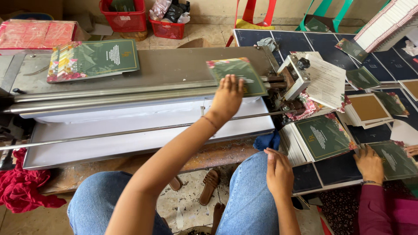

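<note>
Left hand [226, 98] grip pressing one green card [238, 75], right hand [278, 174] loose on knee.

The floor is pale stone tile [204, 32], worn and speckled with grit, lit by soft even daylight. Along the far edge stand two red plastic mesh baskets [126, 19], one holding crumpled bags, beside a flat cardboard piece [196, 42]. A red metal chair frame [257, 13] and a green metal chair frame [331, 11] stand further right. A crumpled red cloth [21, 187] lies at lower left, and a brown leather sandal [210, 186] rests on the tiles below.
</note>
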